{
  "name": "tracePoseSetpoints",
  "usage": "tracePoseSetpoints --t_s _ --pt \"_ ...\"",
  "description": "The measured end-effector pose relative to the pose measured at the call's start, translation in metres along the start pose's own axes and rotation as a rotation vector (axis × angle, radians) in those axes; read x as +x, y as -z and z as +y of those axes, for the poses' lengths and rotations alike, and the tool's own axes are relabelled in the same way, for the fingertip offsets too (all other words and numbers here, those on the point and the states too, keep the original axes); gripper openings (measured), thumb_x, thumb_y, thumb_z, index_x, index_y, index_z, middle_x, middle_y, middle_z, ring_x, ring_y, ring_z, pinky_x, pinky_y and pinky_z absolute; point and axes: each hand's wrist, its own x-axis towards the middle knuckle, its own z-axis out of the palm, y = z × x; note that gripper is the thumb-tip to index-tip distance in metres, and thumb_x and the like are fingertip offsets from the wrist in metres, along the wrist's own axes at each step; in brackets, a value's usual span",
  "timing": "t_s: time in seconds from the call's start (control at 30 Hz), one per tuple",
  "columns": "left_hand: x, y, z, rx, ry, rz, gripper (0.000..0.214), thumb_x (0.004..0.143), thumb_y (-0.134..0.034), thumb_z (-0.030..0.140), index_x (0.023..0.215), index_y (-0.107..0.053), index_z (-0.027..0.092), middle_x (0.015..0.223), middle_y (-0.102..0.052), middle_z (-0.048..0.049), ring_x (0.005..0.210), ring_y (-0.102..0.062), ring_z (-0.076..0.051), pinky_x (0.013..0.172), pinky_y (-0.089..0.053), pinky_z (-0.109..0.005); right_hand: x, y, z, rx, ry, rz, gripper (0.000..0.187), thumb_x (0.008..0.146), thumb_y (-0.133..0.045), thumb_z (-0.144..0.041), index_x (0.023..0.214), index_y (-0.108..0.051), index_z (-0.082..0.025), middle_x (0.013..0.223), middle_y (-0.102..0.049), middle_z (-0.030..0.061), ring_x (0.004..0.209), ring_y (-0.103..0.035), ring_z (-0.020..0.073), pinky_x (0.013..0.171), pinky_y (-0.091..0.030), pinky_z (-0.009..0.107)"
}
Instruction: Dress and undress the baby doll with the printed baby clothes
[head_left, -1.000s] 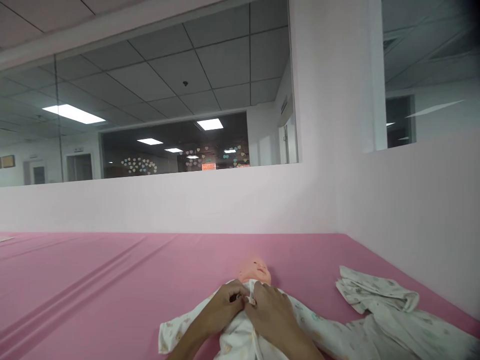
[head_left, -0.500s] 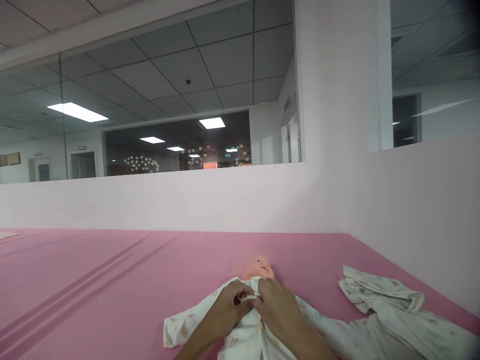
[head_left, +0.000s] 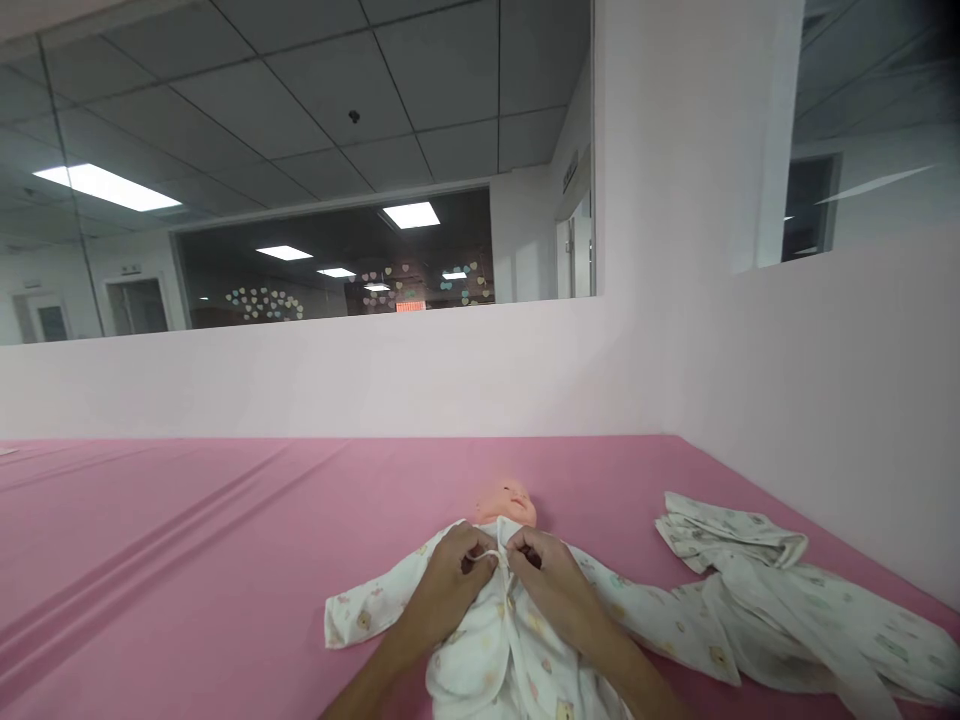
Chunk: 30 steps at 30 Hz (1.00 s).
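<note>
A baby doll (head_left: 507, 499) lies on its back on the pink cloth-covered surface (head_left: 187, 540), dressed in a white printed top (head_left: 487, 640). My left hand (head_left: 448, 580) and my right hand (head_left: 551, 580) meet at the doll's chest, just below its neck. Both are closed in a pinch on a thin white tie cord (head_left: 491, 556) of the top. The top's sleeves spread out to both sides.
A second white printed garment (head_left: 757, 590) lies crumpled to the right, near the pale wall (head_left: 825, 400). A low wall with a glass window (head_left: 300, 200) runs behind the surface. The pink cloth stretches far to the left.
The view has tilted down, so more of the doll's top shows. My hands have drawn slightly apart at the chest, with the white cord now stretched between them.
</note>
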Motion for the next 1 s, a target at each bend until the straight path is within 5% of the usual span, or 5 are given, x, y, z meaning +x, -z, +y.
tracePoseSetpoints --t_s 0.6,1.0 --pt "-0.003 0.004 0.007 0.032 -0.090 -0.041 0.028 0.095 -0.041 0.039 0.088 -0.061 0.021 0.091 -0.058 -0.0034 0.090 -0.052 -0.018 0.084 -0.040 -0.030 -0.005 0.006 -0.009 -0.040 -0.030 -0.052 0.012 0.082 -0.044 -0.027 0.077 -0.052 -0.019 0.071 -0.051 -0.0031 0.067 -0.046 0.0126 0.060 -0.034 0.024" --pt "-0.004 0.003 0.008 0.067 -0.140 -0.038 0.022 0.094 -0.041 0.031 0.089 -0.061 0.021 0.092 -0.057 -0.0028 0.091 -0.051 -0.017 0.086 -0.039 -0.030 0.001 0.011 0.005 0.073 -0.026 -0.149 0.012 0.080 -0.052 -0.028 0.073 -0.049 -0.019 0.064 -0.043 -0.0062 0.060 -0.041 0.0098 0.057 -0.032 0.023"
